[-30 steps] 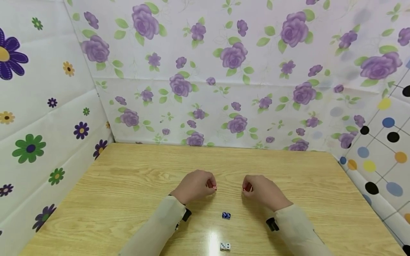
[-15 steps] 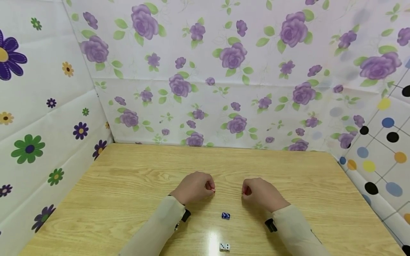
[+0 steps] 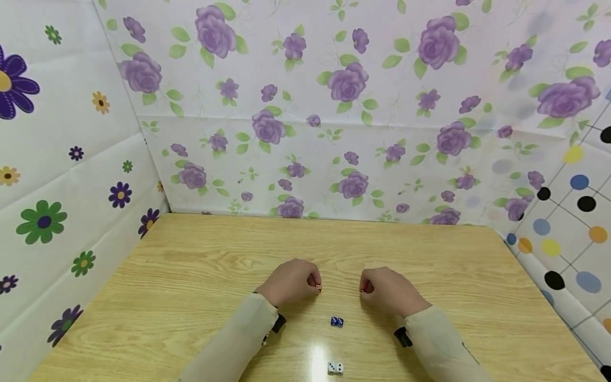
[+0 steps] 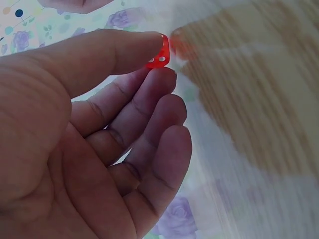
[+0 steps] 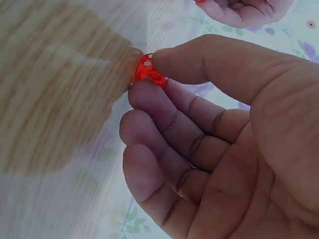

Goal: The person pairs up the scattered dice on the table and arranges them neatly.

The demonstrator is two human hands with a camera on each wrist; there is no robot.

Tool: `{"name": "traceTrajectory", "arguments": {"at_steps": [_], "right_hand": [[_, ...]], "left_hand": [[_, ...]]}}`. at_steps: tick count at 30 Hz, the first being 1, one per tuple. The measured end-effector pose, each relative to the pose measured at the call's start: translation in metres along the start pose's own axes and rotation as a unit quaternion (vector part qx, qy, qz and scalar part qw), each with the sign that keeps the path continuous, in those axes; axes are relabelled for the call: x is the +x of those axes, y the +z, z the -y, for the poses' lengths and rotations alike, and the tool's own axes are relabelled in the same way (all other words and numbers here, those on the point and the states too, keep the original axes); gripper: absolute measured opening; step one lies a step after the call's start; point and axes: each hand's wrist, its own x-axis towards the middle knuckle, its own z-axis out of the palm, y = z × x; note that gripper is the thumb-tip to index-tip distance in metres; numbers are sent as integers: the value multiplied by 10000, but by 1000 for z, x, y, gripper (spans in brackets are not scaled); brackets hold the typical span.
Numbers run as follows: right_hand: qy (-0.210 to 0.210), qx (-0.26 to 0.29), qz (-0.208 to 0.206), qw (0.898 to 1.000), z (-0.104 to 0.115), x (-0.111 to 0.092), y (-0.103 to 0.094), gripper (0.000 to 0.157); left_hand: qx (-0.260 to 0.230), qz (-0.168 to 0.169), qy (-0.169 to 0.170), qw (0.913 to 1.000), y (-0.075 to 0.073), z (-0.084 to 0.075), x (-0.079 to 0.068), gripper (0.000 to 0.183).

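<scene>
My left hand [image 3: 290,281] pinches a translucent red die [image 4: 159,58] with white pips between thumb and fingertips, low over the wooden table. Across a gap to the right, my right hand [image 3: 392,289] pinches a second red die [image 5: 148,69] the same way. In both wrist views the thumb and fingers cover part of each die, and the other fingers curve loosely below. Between the hands and nearer to me, two blue dice [image 3: 337,321] with white pips sit side by side. Two white dice [image 3: 335,367] with dark pips lie side by side closer still.
The light wooden table [image 3: 200,249] stretches to a back wall covered in purple-rose cloth [image 3: 310,148]. Flower-patterned cloth [image 3: 81,185] stands along the left side, and dotted cloth [image 3: 568,249] along the right. Both sleeved wrists carry black bands.
Both hands have come down slightly, toward me, with the red dice still pinched. The blue and white dice have stayed in place.
</scene>
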Motion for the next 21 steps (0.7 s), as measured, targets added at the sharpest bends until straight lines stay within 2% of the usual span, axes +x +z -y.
{"name": "traceTrajectory", "arguments": {"at_steps": [11,21], "right_hand": [[-6,5,97,10000,1,1,-3,16],[-44,152,233,9996,1,-4,-7,16]], "left_hand": [[-104,12,-64,9999,2,5,0,8],[-96,85,-124,9998,-4,6,-2,5]]}}
